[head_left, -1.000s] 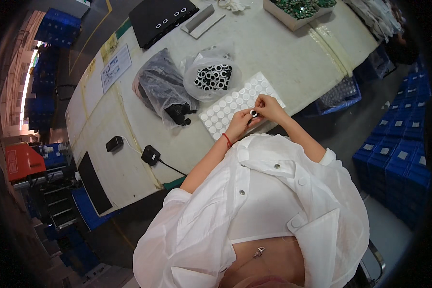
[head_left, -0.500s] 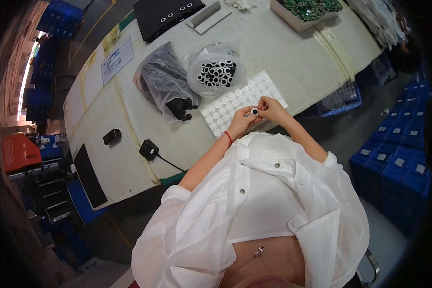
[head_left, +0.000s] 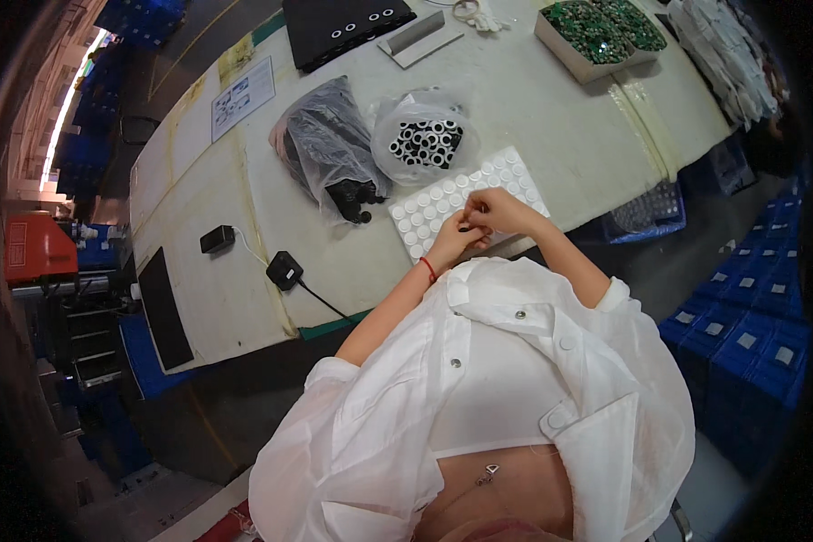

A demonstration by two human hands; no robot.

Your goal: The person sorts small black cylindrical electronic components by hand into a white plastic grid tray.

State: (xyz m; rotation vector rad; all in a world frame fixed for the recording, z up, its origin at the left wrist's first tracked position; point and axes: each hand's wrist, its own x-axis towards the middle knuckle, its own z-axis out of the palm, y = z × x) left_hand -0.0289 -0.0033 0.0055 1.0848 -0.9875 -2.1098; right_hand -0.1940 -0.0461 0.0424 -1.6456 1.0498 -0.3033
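Over the near edge of a white tray [head_left: 410, 222] with rows of round white caps, my two hands meet. My left hand [head_left: 453, 239], a red band at its wrist, is closed with the thumb and fingers pinched together. A small dark piece [head_left: 465, 227] shows at its fingertips, partly covered. Curled over it from the right, my right hand [head_left: 501, 210] is closed too; its fingertips are hidden, and what they hold cannot be made out. Just beyond the tray stands an open clear bag [head_left: 427, 143] filled with black-and-white ring-shaped pieces.
Left of that bag lies a grey plastic bag [head_left: 330, 140] of black parts. A black adapter [head_left: 285, 270] with a cable sits near the front edge. Farther back are a black panel [head_left: 343, 32], a metal bracket [head_left: 421, 41] and a box of green circuit boards [head_left: 596, 36].
The right hand has turned over the left fingertips, covering the black-and-white ring piece that was visible between them. The whole view has shifted slightly, moving table items rightward.
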